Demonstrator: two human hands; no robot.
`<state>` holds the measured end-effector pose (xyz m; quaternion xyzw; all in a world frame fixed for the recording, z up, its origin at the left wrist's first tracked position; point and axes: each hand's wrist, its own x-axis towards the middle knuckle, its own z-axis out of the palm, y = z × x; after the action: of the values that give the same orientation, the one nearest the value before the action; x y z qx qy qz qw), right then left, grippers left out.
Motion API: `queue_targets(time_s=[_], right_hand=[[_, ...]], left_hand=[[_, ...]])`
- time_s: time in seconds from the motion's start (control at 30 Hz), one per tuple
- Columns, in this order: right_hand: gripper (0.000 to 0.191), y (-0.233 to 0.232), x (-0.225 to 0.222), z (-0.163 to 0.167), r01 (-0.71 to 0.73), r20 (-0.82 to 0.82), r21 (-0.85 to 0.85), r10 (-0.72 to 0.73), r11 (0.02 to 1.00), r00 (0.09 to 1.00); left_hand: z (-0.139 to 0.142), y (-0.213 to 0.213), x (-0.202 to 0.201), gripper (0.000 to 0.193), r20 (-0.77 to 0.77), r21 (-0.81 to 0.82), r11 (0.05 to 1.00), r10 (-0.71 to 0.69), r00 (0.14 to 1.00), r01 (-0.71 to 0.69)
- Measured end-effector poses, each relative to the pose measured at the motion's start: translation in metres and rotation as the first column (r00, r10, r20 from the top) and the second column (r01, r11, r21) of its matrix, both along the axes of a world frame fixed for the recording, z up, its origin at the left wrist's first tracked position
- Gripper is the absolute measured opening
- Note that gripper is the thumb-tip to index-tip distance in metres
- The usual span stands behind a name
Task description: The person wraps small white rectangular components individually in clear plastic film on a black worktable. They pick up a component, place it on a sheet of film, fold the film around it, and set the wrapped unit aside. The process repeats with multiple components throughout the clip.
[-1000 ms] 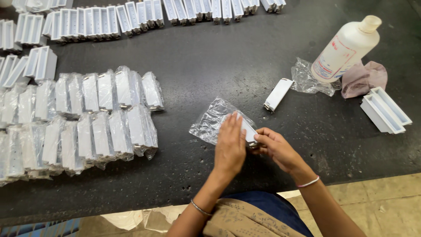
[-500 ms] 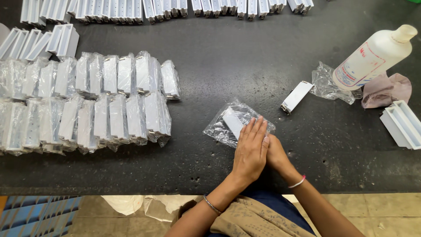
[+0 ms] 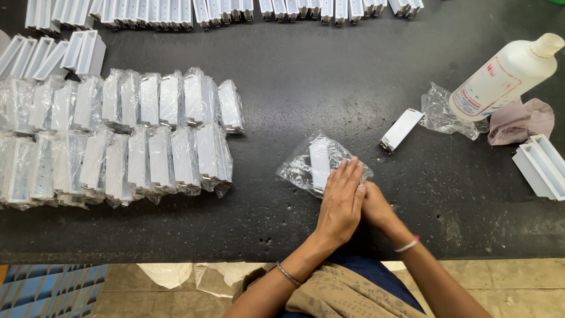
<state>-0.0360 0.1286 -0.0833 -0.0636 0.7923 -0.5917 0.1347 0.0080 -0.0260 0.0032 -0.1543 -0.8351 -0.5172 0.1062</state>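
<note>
A white rectangular part (image 3: 319,165) lies inside a clear plastic bag (image 3: 297,171) on the black table (image 3: 329,82). My left hand (image 3: 341,203) rests flat with fingers together on the bag's near right edge. Under and beside it, my right hand (image 3: 376,207) touches the same edge of the bag, mostly hidden by the left hand. What the right fingers grip cannot be seen.
Two rows of bagged white parts (image 3: 147,135) fill the left side. Unbagged white parts (image 3: 235,10) line the far edge. A loose white part (image 3: 401,129), an empty bag (image 3: 441,112), a white bottle (image 3: 500,76), a pink cloth (image 3: 521,121) and more white parts (image 3: 541,165) sit at right.
The bagged part has been laid down flat on the table. My left hand has spread flat over its edge and the right hand has slipped beneath it.
</note>
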Motion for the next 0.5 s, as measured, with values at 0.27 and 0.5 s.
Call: queue_targets(time_s=[0.27, 0.5], right_hand=[[0.034, 0.075, 0.07, 0.245, 0.037, -0.359, 0.343, 0.095, 0.939, 0.929], [0.033, 0.075, 0.098, 0.264, 0.29, -0.697, 0.516, 0.198, 0.806, 0.689]], left_hand=[[0.012, -0.033, -0.025, 0.049, 0.062, 0.24, 0.97, -0.054, 0.997, 0.037], [0.001, -0.077, -0.07, 0.035, 0.038, 0.022, 0.983, 0.179, 0.983, -0.18]])
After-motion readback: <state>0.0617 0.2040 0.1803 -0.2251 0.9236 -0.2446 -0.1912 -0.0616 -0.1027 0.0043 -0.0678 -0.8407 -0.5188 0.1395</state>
